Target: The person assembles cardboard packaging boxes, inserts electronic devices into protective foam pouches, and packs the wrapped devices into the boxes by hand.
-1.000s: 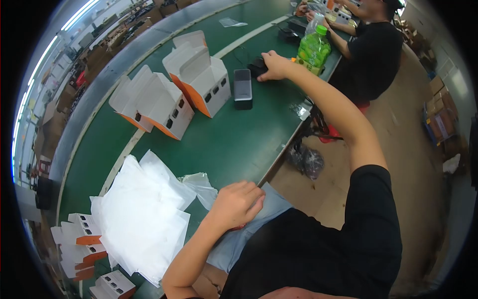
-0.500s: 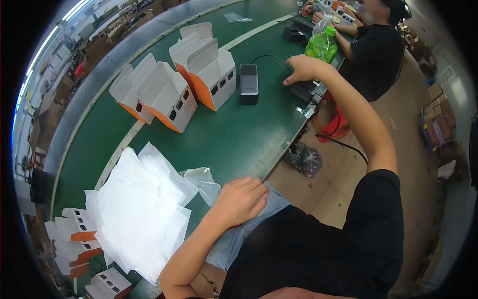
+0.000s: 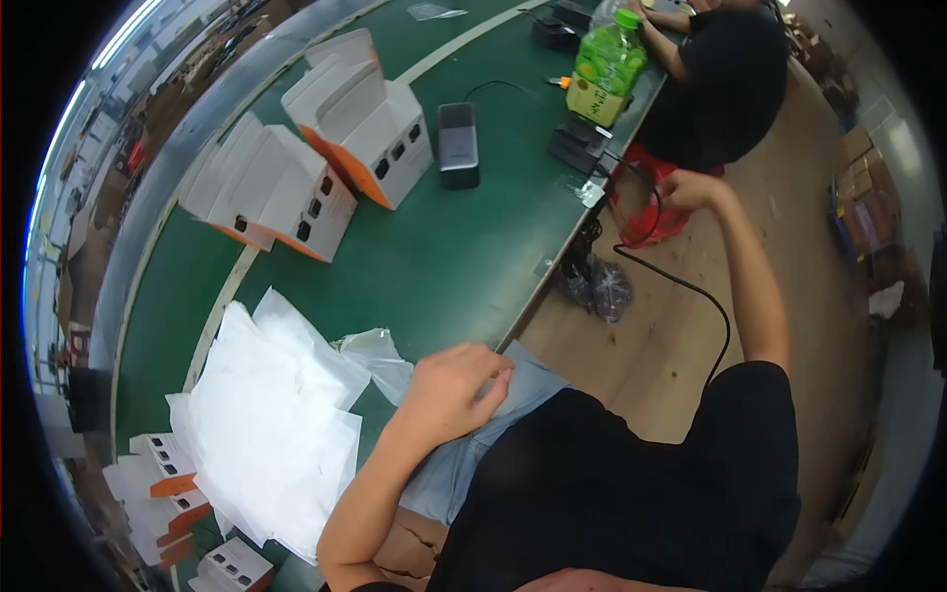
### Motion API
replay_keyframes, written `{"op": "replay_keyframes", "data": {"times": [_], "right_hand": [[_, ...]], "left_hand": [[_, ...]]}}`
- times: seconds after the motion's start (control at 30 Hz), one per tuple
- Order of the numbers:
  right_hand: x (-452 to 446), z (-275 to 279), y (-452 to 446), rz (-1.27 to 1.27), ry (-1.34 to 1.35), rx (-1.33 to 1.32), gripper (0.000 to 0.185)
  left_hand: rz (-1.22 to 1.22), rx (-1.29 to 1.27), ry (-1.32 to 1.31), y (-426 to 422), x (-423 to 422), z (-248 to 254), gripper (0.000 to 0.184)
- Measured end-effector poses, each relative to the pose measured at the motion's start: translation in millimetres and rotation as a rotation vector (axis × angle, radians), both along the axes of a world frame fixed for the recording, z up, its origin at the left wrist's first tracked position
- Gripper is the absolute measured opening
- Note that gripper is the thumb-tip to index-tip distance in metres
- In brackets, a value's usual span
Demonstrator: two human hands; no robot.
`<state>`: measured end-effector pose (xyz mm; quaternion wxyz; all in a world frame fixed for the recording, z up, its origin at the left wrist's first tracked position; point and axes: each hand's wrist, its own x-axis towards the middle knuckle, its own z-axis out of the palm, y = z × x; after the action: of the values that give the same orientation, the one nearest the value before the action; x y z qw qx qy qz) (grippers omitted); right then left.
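My left hand (image 3: 456, 390) rests over my lap at the table's edge, fingers loosely bent, thumb apart, nothing seen in it. Beside it lie a crumpled clear plastic bag (image 3: 380, 357) and a pile of white sheets or bags (image 3: 271, 429). My right hand (image 3: 691, 191) is past the table edge, its fingers drawn together next to a hanging black cable (image 3: 681, 279). Whether they grip the cable is unclear. A grey-and-black power bank (image 3: 458, 146) stands on the table with a thin cord behind it. A black box-shaped device (image 3: 580, 144) sits near the edge.
Open white-and-orange boxes (image 3: 380, 133) stand on the green table (image 3: 434, 266); more are at lower left. A green-capped bottle (image 3: 604, 69) is by the device. A red bag (image 3: 641, 212) hangs below the edge. Another person (image 3: 725, 84) sits at the far right.
My right hand has left the black device on the table and moved right, past the edge, beside the cable. An orange connector now shows by the bottle. My left hand stays at my lap.
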<state>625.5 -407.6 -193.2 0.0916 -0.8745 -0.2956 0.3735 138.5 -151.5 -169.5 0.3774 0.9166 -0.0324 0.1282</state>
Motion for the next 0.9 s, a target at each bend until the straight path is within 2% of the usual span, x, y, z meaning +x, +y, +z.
{"op": "replay_keyframes", "data": {"times": [0.03,0.13,0.17,0.23,0.27,0.3,0.33,0.37,0.4,0.5,0.57,0.6,0.7,0.77,0.83,0.9], "right_hand": [[16.6,-53.4,-14.7,0.046,0.049,0.086,0.057],[-24.6,-144.7,-8.1,0.147,-0.073,0.34,0.102],[-34.5,-163.4,1.7,0.19,-0.141,0.388,0.115],[-65.5,-171.4,30.3,0.101,-0.229,0.358,0.12],[-70.3,-177.3,41.4,0.074,-0.212,0.462,0.107],[-69.4,-192.1,47.8,0.04,-0.174,0.516,0.099],[-61.9,-210.0,55.1,0.013,-0.145,0.568,0.092],[-54.1,-214.8,63.3,-0.008,-0.116,0.622,0.084],[-57.6,-198.4,66.2,-0.059,-0.167,0.449,0.064],[-63.6,-185.3,55.4,0.0,-0.142,0.564,0.047],[-69.5,-187.1,39.9,-0.05,0.031,0.78,0.039],[-76.4,-167.6,29.2,-0.089,0.168,0.718,0.031],[-81.2,-137.4,-6.2,-0.094,0.039,0.87,0.023],[-69.7,-107.4,-24.2,-0.064,0.061,0.91,0.025],[-75.2,-43.2,-31.7,-0.159,0.15,0.813,0.034],[-82.0,19.3,-26.2,-0.142,0.031,0.756,0.042]], "left_hand": [[0.007,-0.047,0.03,-0.3,4.2,0.7,0.008],[0.099,-0.077,0.098,-5.0,33.3,30.5,0.012],[0.074,0.008,0.079,-5.2,48.8,42.1,0.017],[0.044,0.219,-0.038,-4.2,98.3,58.2,0.028],[0.029,0.333,-0.126,-6.8,125.8,62.8,0.033],[0.002,0.403,-0.105,-7.8,155.5,67.7,0.048],[-0.009,0.478,-0.234,-5.5,189.6,60.6,0.061],[-0.006,0.533,-0.275,-4.4,220.5,57.9,0.067],[0.003,0.589,-0.315,-2.9,246.6,56.8,0.073],[-0.012,0.743,-0.061,-4.7,296.9,53.0,0.079],[-0.066,0.767,0.126,0.3,320.0,61.8,0.083],[-0.094,0.774,0.229,3.6,326.2,64.9,0.085],[-0.079,0.952,0.374,4.9,335.0,68.1,0.088],[-0.077,0.979,0.32,13.6,333.1,68.5,0.084],[-0.071,1.002,0.28,28.2,327.1,75.0,0.081],[-0.007,1.011,0.157,47.4,327.3,67.6,0.074]]}}
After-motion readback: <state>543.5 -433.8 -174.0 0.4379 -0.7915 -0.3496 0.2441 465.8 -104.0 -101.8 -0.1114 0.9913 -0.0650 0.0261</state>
